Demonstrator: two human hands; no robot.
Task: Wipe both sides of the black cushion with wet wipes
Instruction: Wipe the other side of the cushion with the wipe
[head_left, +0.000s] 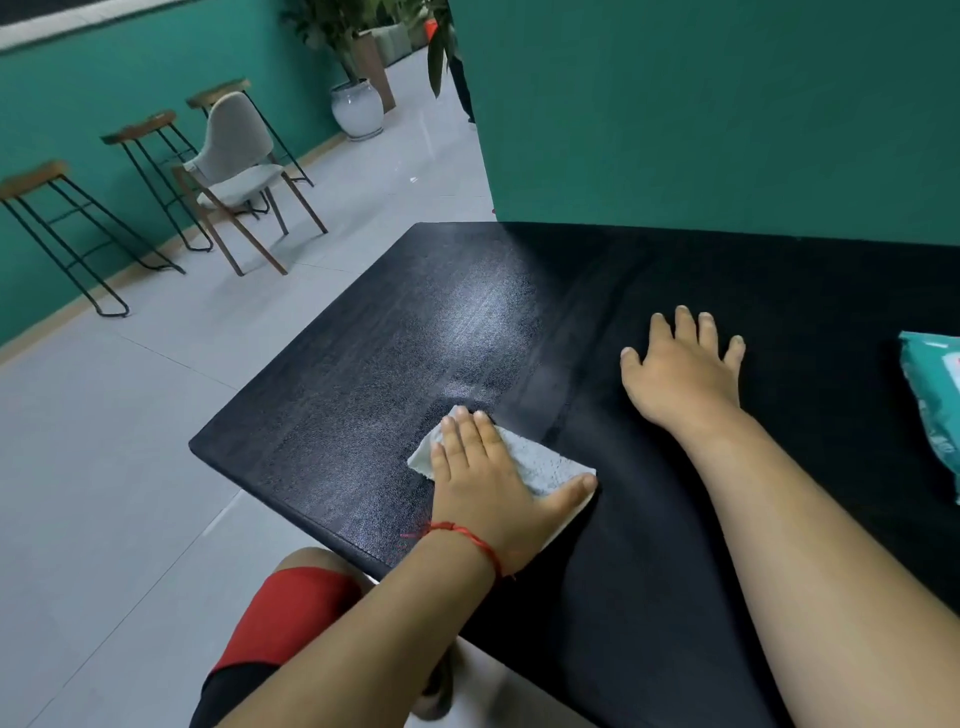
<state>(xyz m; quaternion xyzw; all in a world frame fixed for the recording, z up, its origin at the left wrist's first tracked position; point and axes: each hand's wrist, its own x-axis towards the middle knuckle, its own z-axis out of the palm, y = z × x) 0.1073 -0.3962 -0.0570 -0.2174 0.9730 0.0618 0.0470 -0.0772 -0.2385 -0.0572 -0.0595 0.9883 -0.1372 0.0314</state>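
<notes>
A large flat black cushion lies in front of me, its left part shiny with wet streaks. My left hand, with a red string at the wrist, presses flat on a white wet wipe near the cushion's front edge. My right hand rests flat with spread fingers on the dull black surface further right. A teal pack of wet wipes lies at the right edge of the view, partly cut off.
A teal wall rises directly behind the black surface. To the left is grey tiled floor with three bar stools, a grey chair and a potted plant. My knee in red and black shorts shows below.
</notes>
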